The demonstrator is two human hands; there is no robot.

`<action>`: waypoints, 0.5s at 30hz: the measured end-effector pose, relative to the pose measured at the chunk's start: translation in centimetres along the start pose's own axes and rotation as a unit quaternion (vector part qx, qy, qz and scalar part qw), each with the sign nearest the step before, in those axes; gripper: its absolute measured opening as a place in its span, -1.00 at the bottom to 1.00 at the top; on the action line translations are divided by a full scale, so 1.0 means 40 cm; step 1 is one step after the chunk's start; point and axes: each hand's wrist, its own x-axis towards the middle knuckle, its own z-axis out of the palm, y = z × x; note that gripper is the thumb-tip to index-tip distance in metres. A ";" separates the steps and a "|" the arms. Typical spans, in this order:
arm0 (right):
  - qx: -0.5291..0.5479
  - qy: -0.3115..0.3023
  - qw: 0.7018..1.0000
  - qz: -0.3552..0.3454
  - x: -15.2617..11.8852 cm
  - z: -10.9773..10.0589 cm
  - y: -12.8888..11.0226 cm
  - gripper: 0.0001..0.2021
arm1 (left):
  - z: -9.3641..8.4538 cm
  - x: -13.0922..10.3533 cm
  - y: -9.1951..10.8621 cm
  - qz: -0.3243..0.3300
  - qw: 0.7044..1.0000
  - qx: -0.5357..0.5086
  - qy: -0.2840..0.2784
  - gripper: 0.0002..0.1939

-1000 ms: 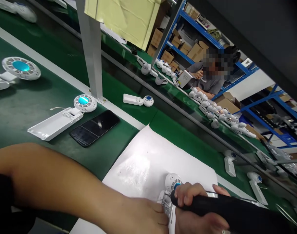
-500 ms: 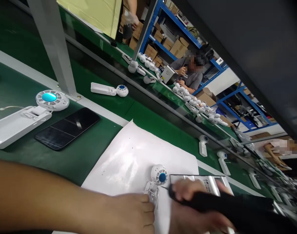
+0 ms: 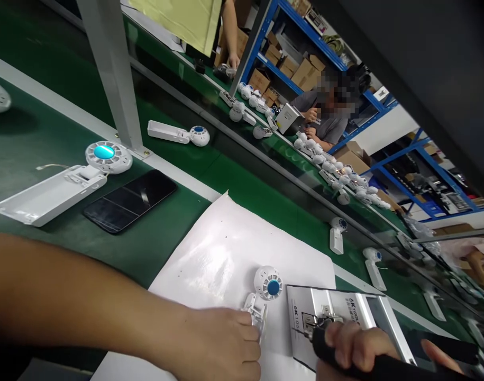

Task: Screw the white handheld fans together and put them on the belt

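A small white handheld fan (image 3: 268,283) with a blue centre lies on a white sheet (image 3: 210,264). My left hand (image 3: 221,338) is closed over its handle, which is mostly hidden under my fingers. My right hand (image 3: 361,344) grips a black electric screwdriver (image 3: 323,344), its thin bit pointing left. The bit is over the front of a silver screw feeder (image 3: 340,299) printed "6K"; whether it touches cannot be made out. The feeder stands right of the fan.
A black phone (image 3: 130,201) and an opened white fan (image 3: 102,153) lie to the left. A metal post (image 3: 110,74) rises behind them. Beyond a rail, several fans ride a green belt (image 3: 242,185). Across it, a co-worker (image 3: 325,116) sits by many fan parts.
My right hand and the screwdriver have moved right, from close beside the fan to the feeder's front. My left hand stays on the fan. The view has shifted slightly.
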 end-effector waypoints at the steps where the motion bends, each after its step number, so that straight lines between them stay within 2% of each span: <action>1: 0.003 0.015 1.000 -0.012 -0.011 0.025 0.001 -0.43 | 0.001 0.001 0.000 -0.002 1.000 0.003 0.000 -0.87; 4: 0.008 0.071 0.997 -0.037 -0.038 0.105 0.010 -0.47 | 0.004 0.003 0.000 -0.005 1.000 0.007 -0.004 -0.88; 7: 0.010 0.094 0.995 -0.022 -0.047 0.155 0.017 -0.47 | 0.008 0.003 -0.002 -0.006 1.000 -0.006 -0.002 -0.85; 10: 0.015 0.094 0.995 -0.005 -0.040 0.163 0.016 -0.46 | 0.013 0.001 -0.004 -0.009 1.000 -0.019 -0.002 -0.82; 15: 0.023 0.071 0.997 0.032 -0.033 0.137 0.035 -0.51 | 0.010 -0.001 -0.004 -0.014 1.000 -0.024 -0.005 -0.82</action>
